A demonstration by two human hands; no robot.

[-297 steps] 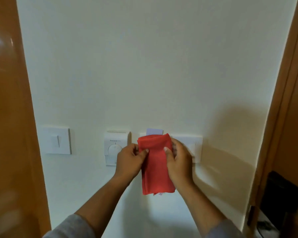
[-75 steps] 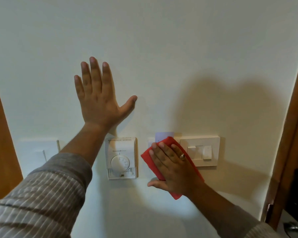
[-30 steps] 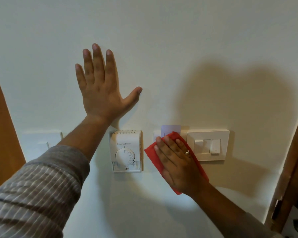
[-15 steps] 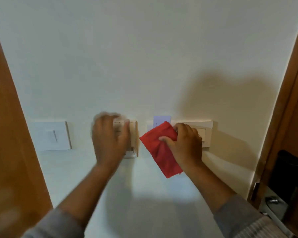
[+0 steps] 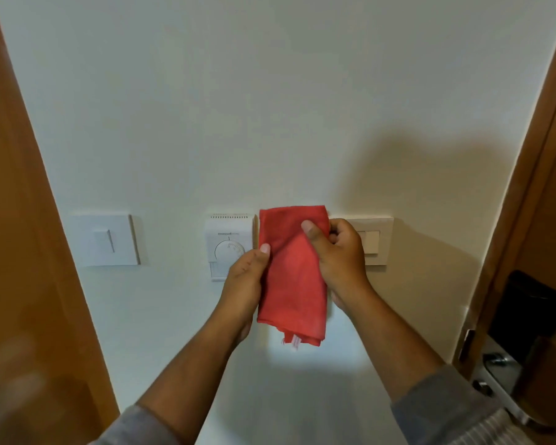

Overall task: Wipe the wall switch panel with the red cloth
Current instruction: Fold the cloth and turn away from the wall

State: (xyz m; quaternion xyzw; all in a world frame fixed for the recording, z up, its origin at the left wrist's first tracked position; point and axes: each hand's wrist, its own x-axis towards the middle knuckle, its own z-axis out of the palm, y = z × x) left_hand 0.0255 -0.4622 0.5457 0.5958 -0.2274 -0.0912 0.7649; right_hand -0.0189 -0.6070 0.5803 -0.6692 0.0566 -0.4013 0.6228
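A folded red cloth (image 5: 291,277) hangs upright in front of the wall, held off it by both hands. My left hand (image 5: 246,284) pinches its left edge with the thumb on the front. My right hand (image 5: 341,255) grips its upper right part, thumb across the fabric. Behind my right hand, the cream wall switch panel (image 5: 377,239) shows only its right half. The cloth hides the panel's left end.
A white dial thermostat (image 5: 227,242) sits on the wall just left of the cloth, and a white single switch (image 5: 108,240) further left. Wooden door frames (image 5: 20,252) flank the wall. At the right, a door with a black lock plate and metal handle (image 5: 507,396).
My left hand dropped from flat on the wall and took the cloth's left edge. My right hand lifted the cloth off the panel and now holds it upright.
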